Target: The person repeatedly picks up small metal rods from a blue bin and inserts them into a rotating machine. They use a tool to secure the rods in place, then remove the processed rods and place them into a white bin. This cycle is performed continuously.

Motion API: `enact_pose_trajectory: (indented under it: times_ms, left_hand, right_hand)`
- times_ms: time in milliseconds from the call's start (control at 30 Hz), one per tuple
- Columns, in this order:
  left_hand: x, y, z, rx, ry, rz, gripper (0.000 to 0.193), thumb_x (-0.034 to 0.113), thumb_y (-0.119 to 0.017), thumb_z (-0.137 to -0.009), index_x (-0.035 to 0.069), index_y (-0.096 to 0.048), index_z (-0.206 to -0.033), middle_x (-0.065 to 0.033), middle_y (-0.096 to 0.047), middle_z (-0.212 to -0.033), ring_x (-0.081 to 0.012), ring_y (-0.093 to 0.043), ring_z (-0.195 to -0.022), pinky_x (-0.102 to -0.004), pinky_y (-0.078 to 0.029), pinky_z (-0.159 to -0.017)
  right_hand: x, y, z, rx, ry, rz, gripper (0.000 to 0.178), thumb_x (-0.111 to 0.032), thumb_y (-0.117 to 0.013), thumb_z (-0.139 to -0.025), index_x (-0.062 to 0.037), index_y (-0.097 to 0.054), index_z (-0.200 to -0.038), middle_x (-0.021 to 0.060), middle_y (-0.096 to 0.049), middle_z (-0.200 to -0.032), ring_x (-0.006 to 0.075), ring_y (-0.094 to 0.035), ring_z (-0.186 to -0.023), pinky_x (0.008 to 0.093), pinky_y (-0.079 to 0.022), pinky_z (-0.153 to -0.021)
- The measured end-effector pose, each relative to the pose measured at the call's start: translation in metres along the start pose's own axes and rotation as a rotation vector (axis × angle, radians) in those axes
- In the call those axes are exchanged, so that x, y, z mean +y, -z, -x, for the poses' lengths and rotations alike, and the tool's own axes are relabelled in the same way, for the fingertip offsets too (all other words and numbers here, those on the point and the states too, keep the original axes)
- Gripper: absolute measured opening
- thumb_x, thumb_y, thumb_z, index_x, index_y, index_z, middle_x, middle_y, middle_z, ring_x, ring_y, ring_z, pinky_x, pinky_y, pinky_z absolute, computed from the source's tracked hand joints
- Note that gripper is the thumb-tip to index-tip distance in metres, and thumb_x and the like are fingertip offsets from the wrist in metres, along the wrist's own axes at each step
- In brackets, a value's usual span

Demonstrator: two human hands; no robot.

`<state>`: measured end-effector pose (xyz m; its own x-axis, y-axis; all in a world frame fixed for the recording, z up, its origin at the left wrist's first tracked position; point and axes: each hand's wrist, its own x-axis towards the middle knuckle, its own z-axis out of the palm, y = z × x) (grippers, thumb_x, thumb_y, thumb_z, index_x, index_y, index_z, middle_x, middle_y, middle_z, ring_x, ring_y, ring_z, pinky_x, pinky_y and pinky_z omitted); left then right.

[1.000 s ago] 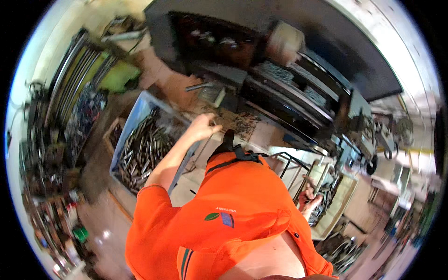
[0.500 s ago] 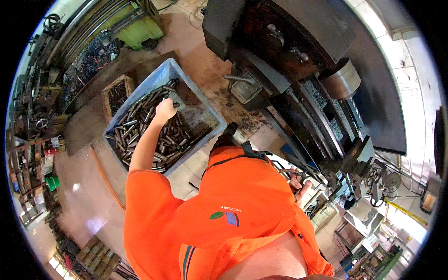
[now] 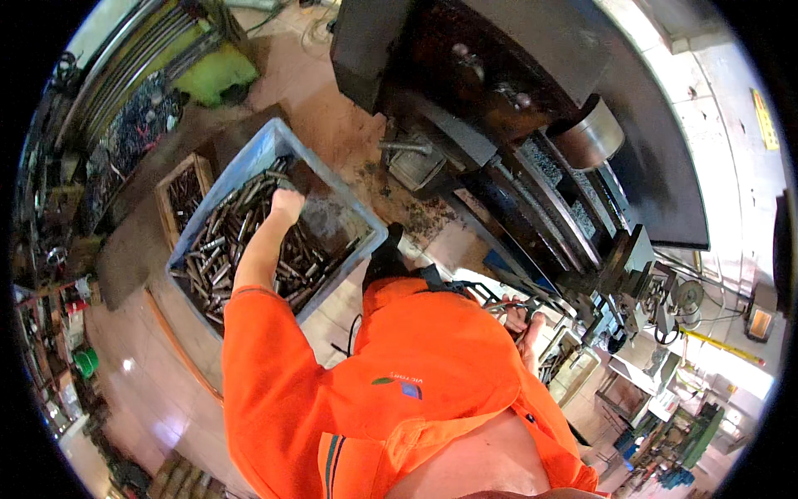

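Right now, the left hand [image 3: 288, 205] is down in the blue bin [image 3: 249, 158], left of the middle of the frame, by the top end of a big heap of metal rods [image 3: 220, 270]. The rods lie every which way, some on top of others, mostly in the left part of the bin, and the right part has much more bare bottom. The fingers look bent, but they point away and are partly hidden, so I cannot tell if that grip is closed on a rod. The right hand [image 3: 525, 323] is low and right of the middle, next to some thin dark metal bits, near a pale tray [image 3: 587, 366] with more metal pieces in it. I cannot tell if its grip has hold of anything. To do this well, it seems best to pick a rod that lies on top, hold it near its middle, and lift it slowly so the others do not roll. Fingers should stay out of the gaps, since a sliding rod could pinch, and bare skin could get cut on a sharp end.
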<state>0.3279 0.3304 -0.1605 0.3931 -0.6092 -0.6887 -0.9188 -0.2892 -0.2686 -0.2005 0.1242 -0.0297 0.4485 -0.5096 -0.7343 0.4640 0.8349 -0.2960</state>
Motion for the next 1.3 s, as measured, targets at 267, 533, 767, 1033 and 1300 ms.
enact_pose_trajectory:
  times_ms: [267, 533, 767, 1033, 1300]
  left_hand:
    - [0.005, -0.002, -0.003, 0.155, -0.014, -0.008, 0.014, 0.009, -0.055, -0.074, 0.010, -0.066, -0.081, -0.0057, -0.065, -0.082, -0.0217, -0.063, -0.079, -0.0343, -0.047, -0.067]
    - [-0.005, 0.026, 0.059, 0.581, 0.274, 0.397, 0.025, 0.026, -0.058, -0.071, 0.002, -0.059, -0.075, -0.0152, -0.062, -0.073, -0.0301, -0.061, -0.070, -0.0402, -0.048, -0.059]
    - [0.053, 0.121, 0.157, 0.596, -0.145, 2.386, 0.018, 0.015, -0.052, -0.082, -0.003, -0.051, -0.087, -0.0134, -0.060, -0.068, -0.0203, -0.059, -0.054, -0.0263, -0.049, -0.050]
    - [0.186, 0.236, 0.164, 0.190, -0.638, 2.433, 0.018, 0.015, -0.051, -0.083, -0.003, -0.054, -0.083, -0.0154, -0.060, -0.066, -0.0291, -0.063, -0.060, -0.0344, -0.053, -0.050]
    - [0.259, 0.279, 0.177, 0.310, -0.783, 2.123, 0.026, 0.014, -0.049, -0.086, -0.010, -0.056, -0.091, -0.0170, -0.062, -0.077, -0.0241, -0.063, -0.069, -0.0341, -0.055, -0.062]
  right_hand:
    - [0.005, 0.002, 0.000, 0.029, -0.047, 0.037, 0.039, -0.030, -0.036, -0.085, 0.0042, -0.051, -0.097, 0.0147, -0.055, -0.088, 0.0051, -0.031, -0.045, 0.0181, -0.028, -0.041]
    - [0.005, -0.011, 0.014, 0.067, -0.050, 0.013, 0.031, -0.023, -0.034, -0.085, 0.0019, -0.049, -0.095, 0.0126, -0.056, -0.087, 0.0052, -0.029, -0.045, 0.0185, -0.026, -0.040]
    - [-0.004, -0.028, 0.016, -0.183, 0.080, 0.226, 0.027, -0.017, -0.039, -0.082, -0.0028, -0.050, -0.102, 0.0149, -0.059, -0.097, 0.0068, -0.029, -0.044, 0.0190, -0.023, -0.038]
    - [-0.006, -0.106, 0.018, -0.399, 0.185, 1.125, 0.039, -0.007, -0.053, -0.062, 0.0011, -0.053, -0.099, 0.0046, -0.055, -0.086, 0.0129, -0.047, -0.073, 0.0266, -0.039, -0.066]
    - [-0.023, -0.112, 0.045, -0.311, 0.245, 1.147, 0.028, -0.014, -0.057, -0.061, 0.0005, -0.054, -0.085, 0.0061, -0.052, -0.068, 0.0126, -0.047, -0.066, 0.0280, -0.039, -0.058]
